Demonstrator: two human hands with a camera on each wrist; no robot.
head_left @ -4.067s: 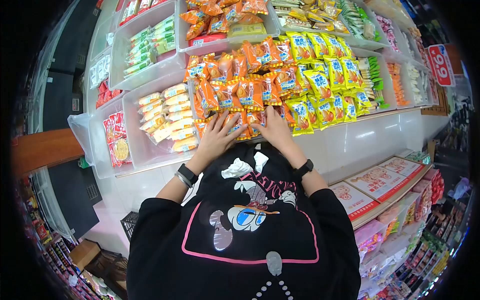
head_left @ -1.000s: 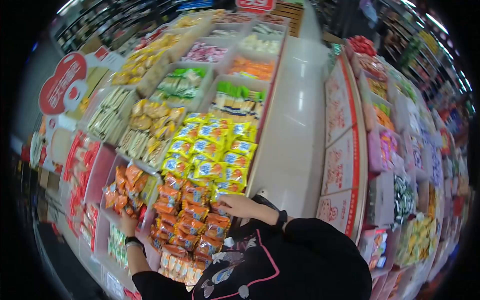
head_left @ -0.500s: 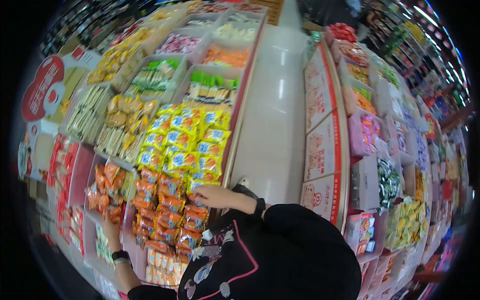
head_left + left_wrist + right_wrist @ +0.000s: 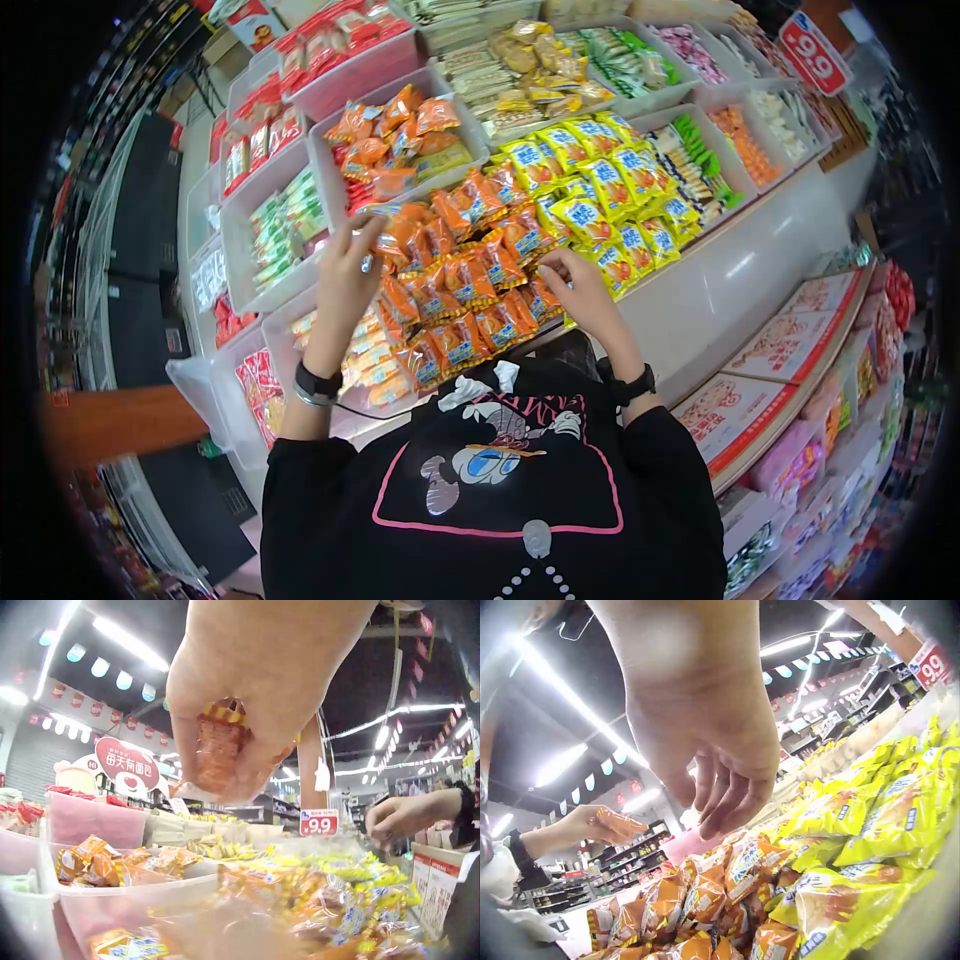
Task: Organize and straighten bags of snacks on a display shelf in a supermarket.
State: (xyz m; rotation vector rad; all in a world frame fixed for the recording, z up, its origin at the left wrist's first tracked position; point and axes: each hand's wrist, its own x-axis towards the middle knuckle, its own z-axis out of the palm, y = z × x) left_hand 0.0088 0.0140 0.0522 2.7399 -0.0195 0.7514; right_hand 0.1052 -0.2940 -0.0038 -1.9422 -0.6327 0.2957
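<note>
My left hand [image 4: 350,262] is raised over the clear bin of orange snack packets [image 4: 460,290] and pinches one orange packet [image 4: 385,238] in its fingertips. The left wrist view shows that orange packet [image 4: 220,746] gripped under the left hand [image 4: 262,667]. My right hand [image 4: 577,280] hovers where the orange packets meet the yellow packets [image 4: 590,200]. In the right wrist view the right hand [image 4: 705,712] hangs above the orange packets [image 4: 705,900] with fingers loosely curled and holding nothing. Both wrists wear black bands.
More clear bins surround the pile: red packets [image 4: 270,110] at the back left, green and white ones [image 4: 285,230] to the left, mixed snacks behind. A red 9.9 price sign [image 4: 815,50] stands at the back right. A white counter front [image 4: 740,270] and lower shelves [image 4: 790,360] lie to the right.
The head view has swung back to face the bins. My left hand has left the side bin and now holds an orange packet above the pile. The right hand stays by the orange and yellow packets.
</note>
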